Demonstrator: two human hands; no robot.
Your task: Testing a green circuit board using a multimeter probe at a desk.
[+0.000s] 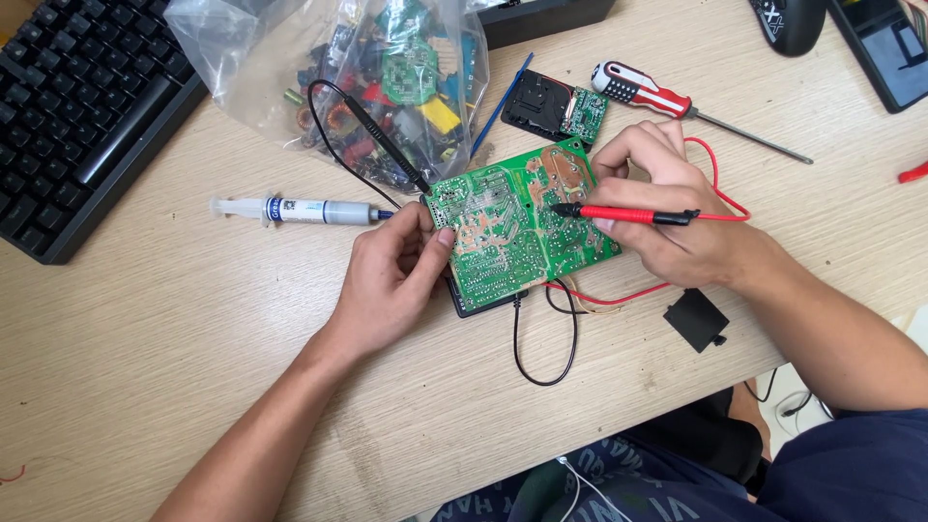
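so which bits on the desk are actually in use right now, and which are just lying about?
In use:
- green circuit board
- red probe in right hand, tip on the board
- black probe by left hand, which grips the board's edge

Lying about:
- syringe
- red-handled screwdriver
- bag of components
- keyboard
- small black cover

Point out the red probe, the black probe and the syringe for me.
red probe (pixel 628 214), head view, middle of its red shaft.
black probe (pixel 387 143), head view, middle of its black shaft.
syringe (pixel 304 210), head view, middle of its barrel.
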